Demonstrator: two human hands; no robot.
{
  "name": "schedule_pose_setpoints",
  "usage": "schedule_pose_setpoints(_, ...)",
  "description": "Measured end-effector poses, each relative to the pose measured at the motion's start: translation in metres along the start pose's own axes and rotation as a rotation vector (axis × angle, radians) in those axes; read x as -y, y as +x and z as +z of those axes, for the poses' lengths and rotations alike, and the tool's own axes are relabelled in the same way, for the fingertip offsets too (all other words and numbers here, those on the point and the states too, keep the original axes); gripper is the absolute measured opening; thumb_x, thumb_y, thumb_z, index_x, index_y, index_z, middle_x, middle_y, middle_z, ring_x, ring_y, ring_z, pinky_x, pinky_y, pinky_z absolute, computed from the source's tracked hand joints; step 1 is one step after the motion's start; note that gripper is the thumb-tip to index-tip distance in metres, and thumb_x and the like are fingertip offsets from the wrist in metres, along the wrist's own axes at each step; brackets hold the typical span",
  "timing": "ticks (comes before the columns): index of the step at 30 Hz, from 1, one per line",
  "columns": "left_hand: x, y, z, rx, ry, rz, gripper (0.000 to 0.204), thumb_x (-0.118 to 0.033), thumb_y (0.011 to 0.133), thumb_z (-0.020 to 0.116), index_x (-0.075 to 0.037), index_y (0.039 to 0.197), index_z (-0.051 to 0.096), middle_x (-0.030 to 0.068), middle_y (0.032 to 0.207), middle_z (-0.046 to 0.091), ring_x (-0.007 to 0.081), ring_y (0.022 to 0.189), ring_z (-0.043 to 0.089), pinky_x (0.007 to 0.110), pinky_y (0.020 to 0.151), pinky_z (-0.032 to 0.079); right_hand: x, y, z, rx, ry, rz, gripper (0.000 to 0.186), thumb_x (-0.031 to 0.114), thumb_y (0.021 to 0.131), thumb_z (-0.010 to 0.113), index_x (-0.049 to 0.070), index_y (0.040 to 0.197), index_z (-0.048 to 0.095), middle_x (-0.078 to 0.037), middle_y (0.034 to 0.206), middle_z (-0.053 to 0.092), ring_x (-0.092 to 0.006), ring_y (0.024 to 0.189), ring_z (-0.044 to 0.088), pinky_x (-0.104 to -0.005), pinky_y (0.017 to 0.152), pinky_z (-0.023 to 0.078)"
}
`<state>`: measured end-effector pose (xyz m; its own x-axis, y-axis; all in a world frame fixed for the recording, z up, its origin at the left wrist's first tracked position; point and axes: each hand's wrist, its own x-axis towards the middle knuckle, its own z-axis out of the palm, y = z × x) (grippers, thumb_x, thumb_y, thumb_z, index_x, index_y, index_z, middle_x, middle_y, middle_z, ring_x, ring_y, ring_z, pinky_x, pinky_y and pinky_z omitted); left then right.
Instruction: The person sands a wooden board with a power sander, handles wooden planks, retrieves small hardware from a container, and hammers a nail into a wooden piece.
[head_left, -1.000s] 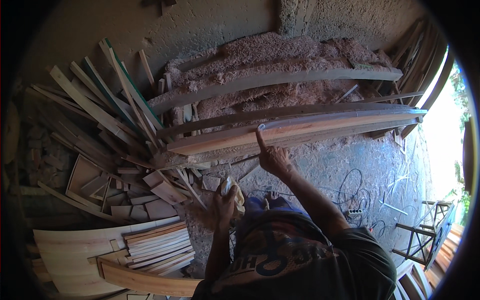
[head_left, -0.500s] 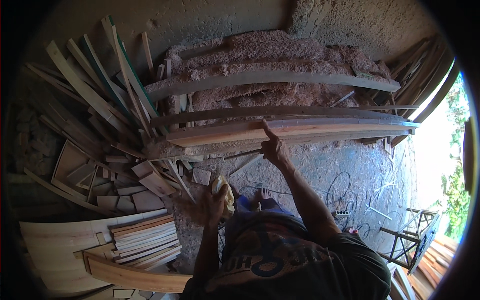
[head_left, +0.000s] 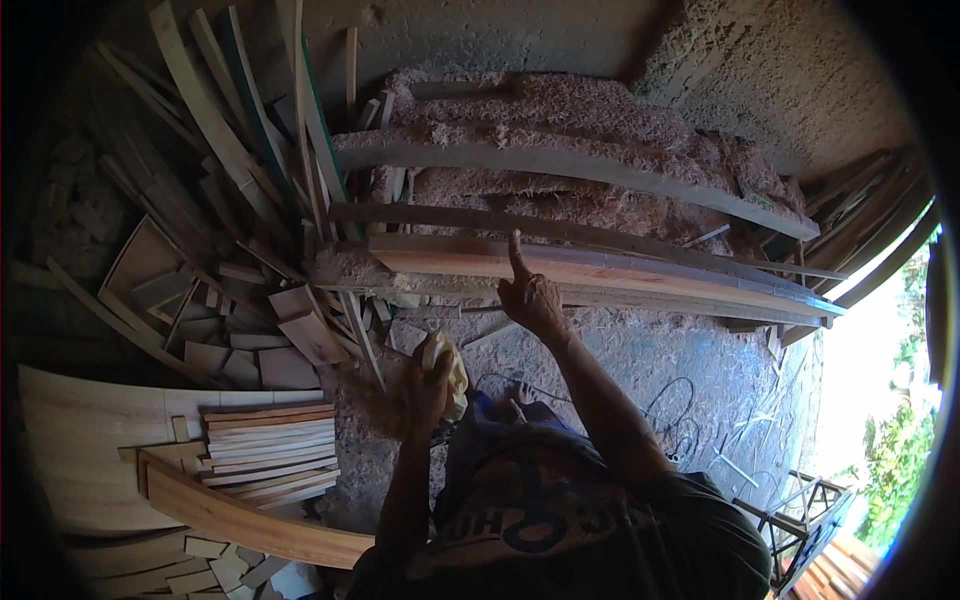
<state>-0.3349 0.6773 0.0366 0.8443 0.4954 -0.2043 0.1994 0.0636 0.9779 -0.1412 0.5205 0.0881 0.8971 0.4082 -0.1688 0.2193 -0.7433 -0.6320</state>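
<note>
My right hand [head_left: 528, 295] has its index finger stretched out to the top edge of a long reddish plank [head_left: 440, 255], at the darker beam [head_left: 620, 228] behind it; contact is unclear. The other fingers are curled, with nothing visible in them. My left hand [head_left: 428, 390], lower and left of the plank, grips a crumpled pale yellow paper or bag [head_left: 452, 390]; what it may contain is hidden.
Curved strips [head_left: 210, 120] lean at the left over offcuts [head_left: 240, 365]. Stacked slats [head_left: 270, 450] and a curved board [head_left: 260, 525] lie lower left. Shavings [head_left: 560, 110] cover the back pile. Cables [head_left: 670, 400] and a metal frame [head_left: 800, 500] are at the right, beside a bright opening.
The view has shifted and turned slightly. My right index fingertip has moved a little along the plank toward its left end and upper edge. My left hand keeps hold of the crumpled paper.
</note>
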Motion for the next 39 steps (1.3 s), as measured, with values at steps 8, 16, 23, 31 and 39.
schedule_pose_setpoints(8,-0.056,0.025,0.004,-0.042,0.167,0.234,0.038,-0.014,0.096,0.062,0.000,0.130,0.055,0.0180,0.126,0.060,0.0266,0.117,0.058,0.036,0.101,0.045,0.009,-0.034,0.025,0.200,0.227,-0.296,0.068,0.016,0.091,0.052,0.011,0.155,0.027,-0.016,0.068,0.067,-0.0309,0.061,0.067,-0.0414,0.060,0.055)
schedule_pose_setpoints(16,-0.083,0.029,0.015,-0.075,0.313,0.105,0.039,-0.017,0.095,0.062,-0.001,0.130,0.058,0.0202,0.126,0.062,0.0300,0.119,0.060,0.038,0.100,0.047,0.056,-0.086,-0.005,0.670,1.300,0.070,0.067,0.008,0.096,0.049,0.014,0.157,0.020,-0.012,0.075,0.067,-0.0194,0.063,0.066,-0.0325,0.062,0.056)
schedule_pose_setpoints(23,-0.081,0.027,0.016,-0.106,0.450,0.191,0.040,-0.015,0.095,0.059,-0.007,0.134,0.056,0.0196,0.123,0.062,0.0343,0.114,0.061,0.040,0.098,0.049,0.059,-0.088,0.006,0.727,1.637,0.209,0.073,0.010,0.095,0.049,0.016,0.158,0.012,-0.014,0.076,0.067,-0.0242,0.066,0.067,-0.0351,0.064,0.055)
schedule_pose_setpoints(31,-0.075,0.029,0.015,-0.097,0.702,0.464,0.053,-0.005,0.086,0.069,-0.014,0.137,0.055,0.0143,0.112,0.064,0.0306,0.105,0.065,0.037,0.084,0.055,0.050,-0.074,0.008,0.772,1.778,0.200,0.081,0.021,0.089,0.056,0.013,0.158,0.013,-0.014,0.075,0.067,-0.0249,0.063,0.066,-0.0338,0.062,0.056)
schedule_pose_setpoints(39,-0.014,0.040,0.010,-0.115,0.404,0.418,0.048,-0.013,0.087,0.074,-0.002,0.131,0.058,0.0162,0.118,0.066,0.0264,0.104,0.066,0.033,0.089,0.052,0.011,-0.025,-0.004,0.059,0.580,-0.128,0.079,0.028,0.096,0.055,0.020,0.158,0.007,-0.017,0.074,0.070,-0.0287,0.063,0.069,-0.0442,0.063,0.054)
